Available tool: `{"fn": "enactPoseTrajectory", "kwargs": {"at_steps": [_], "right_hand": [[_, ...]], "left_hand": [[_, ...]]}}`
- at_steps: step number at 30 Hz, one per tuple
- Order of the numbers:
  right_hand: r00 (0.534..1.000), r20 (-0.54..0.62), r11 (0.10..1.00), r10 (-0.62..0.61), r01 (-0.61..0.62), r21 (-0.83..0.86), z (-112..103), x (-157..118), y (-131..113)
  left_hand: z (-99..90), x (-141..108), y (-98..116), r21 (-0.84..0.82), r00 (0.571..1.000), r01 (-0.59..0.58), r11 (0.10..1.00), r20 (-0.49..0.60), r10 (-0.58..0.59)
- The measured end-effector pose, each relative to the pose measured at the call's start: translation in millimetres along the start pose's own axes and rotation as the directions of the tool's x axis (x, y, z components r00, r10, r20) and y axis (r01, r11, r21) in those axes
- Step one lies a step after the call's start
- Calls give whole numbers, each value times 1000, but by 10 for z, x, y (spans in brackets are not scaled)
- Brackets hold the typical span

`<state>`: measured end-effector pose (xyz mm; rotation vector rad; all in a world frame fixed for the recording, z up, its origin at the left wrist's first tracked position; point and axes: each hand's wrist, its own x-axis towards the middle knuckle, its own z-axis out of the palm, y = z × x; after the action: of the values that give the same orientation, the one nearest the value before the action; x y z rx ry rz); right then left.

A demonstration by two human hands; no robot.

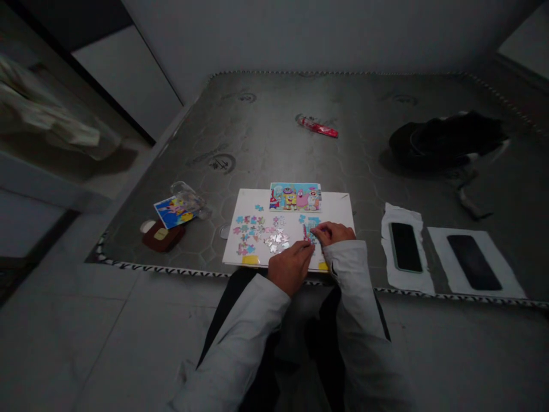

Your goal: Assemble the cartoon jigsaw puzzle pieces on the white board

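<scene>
A white board lies at the table's front edge, bearing loose jigsaw pieces on its left half and a cartoon picture card at its back. Some turned-over grey pieces sit near the middle. On the right half is a small joined patch of blue and red pieces. My left hand is closed at the patch's lower edge, its fingertips partly hidden. Fingers pinched, my right hand touches the patch's right side; what either hand holds is too small to make out.
Left of the board are a blue card, clear plastic wrapping and a brown case. Two phones rest on white sheets at right. A black bag and a red item lie farther back.
</scene>
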<state>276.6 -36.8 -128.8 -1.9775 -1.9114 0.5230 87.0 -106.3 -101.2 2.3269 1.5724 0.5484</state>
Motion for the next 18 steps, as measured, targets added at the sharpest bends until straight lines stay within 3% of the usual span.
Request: {"fn": "enactPoseTrajectory", "kwargs": {"at_steps": [5,11,18], "right_hand": [[1000,-14,999,8,-7,31,-24,-7,18],[997,-39,994,74,-70,86,-178,-85,-154],[992,-95,989,82,-69,132,-134,-111,-132]], "left_hand": [[-3,23,20,-20,1000,15,1000,13,-15],[-12,42,31,-25,999,38,999,22,-37],[-33,53,39,-57,999,42,997,8,-41]]}}
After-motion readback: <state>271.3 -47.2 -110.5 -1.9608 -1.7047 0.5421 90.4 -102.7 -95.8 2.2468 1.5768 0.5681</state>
